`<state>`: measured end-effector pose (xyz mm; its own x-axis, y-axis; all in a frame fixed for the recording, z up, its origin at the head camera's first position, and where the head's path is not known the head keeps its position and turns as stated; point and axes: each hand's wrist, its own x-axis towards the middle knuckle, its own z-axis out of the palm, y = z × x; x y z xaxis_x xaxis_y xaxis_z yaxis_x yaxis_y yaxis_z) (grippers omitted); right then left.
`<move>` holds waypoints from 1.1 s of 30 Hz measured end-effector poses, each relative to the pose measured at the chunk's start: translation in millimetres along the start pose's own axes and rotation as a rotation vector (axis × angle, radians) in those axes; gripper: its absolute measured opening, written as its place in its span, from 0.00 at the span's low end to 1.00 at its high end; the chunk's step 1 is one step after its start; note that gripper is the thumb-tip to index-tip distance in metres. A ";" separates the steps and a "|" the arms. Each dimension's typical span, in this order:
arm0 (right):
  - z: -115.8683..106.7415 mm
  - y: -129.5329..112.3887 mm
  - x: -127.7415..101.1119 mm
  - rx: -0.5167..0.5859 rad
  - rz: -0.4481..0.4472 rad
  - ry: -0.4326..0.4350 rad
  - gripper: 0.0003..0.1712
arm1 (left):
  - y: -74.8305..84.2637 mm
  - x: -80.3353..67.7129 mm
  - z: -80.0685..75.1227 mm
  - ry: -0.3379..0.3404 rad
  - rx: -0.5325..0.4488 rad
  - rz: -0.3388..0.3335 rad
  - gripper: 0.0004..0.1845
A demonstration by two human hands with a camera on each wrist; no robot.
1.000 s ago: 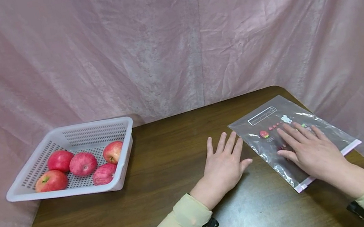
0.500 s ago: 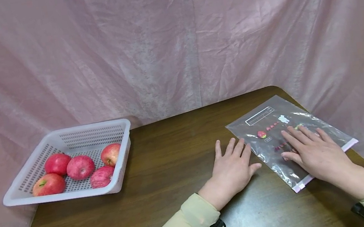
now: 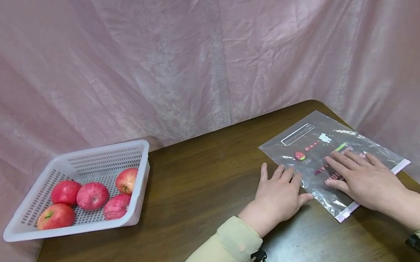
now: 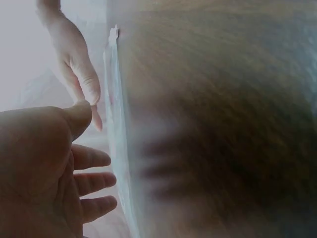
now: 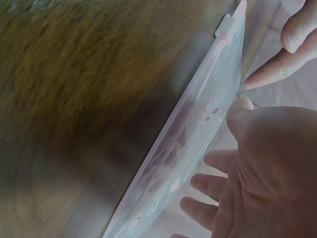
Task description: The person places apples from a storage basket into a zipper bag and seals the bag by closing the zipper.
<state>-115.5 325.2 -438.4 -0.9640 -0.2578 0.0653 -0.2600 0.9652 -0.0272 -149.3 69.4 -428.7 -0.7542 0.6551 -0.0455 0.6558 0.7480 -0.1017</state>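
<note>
Right hand (image 3: 363, 178) flat, fingers straight, pressing clear zip bag (image 3: 311, 134) on desk (image 3: 201, 186); left hand (image 3: 279, 195) relaxed, fingertips at bag edge, gripping nothing.

the right hand (image 3: 363, 178) covers the middle of the clear zip bag (image 3: 315, 134), so part of the small printed pattern beneath it is hidden, and the writing in the bag's white label box is too small to read. the left hand (image 3: 281, 192) hides the bag's near left edge, so whether its fingertips lie on the plastic or only beside it cannot be told. both wrist views are heavily blurred: the wooden surface (image 4: 223, 119) is a brown smear, and the bag (image 5: 193, 144) shows only edge-on. both forearms are cut off by the bottom edge of the head view.
</note>
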 end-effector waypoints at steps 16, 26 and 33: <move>3.1 0.1 -4.8 -0.032 -0.006 0.002 0.42 | 11.4 7.7 -0.3 -0.119 -0.028 0.088 0.36; 4.9 -3.3 -4.6 -0.039 -0.016 -0.033 0.41 | 7.2 5.4 -3.9 -0.143 -0.043 0.081 0.36; 3.1 -7.9 -3.6 -0.030 -0.054 -0.046 0.40 | -2.3 3.3 -7.8 -0.184 -0.072 0.059 0.36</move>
<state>-110.2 318.4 -441.4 -0.9503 -0.3108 0.0198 -0.3108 0.9505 0.0053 -153.0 70.6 -420.9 -0.7033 0.6724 -0.2309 0.6948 0.7189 -0.0226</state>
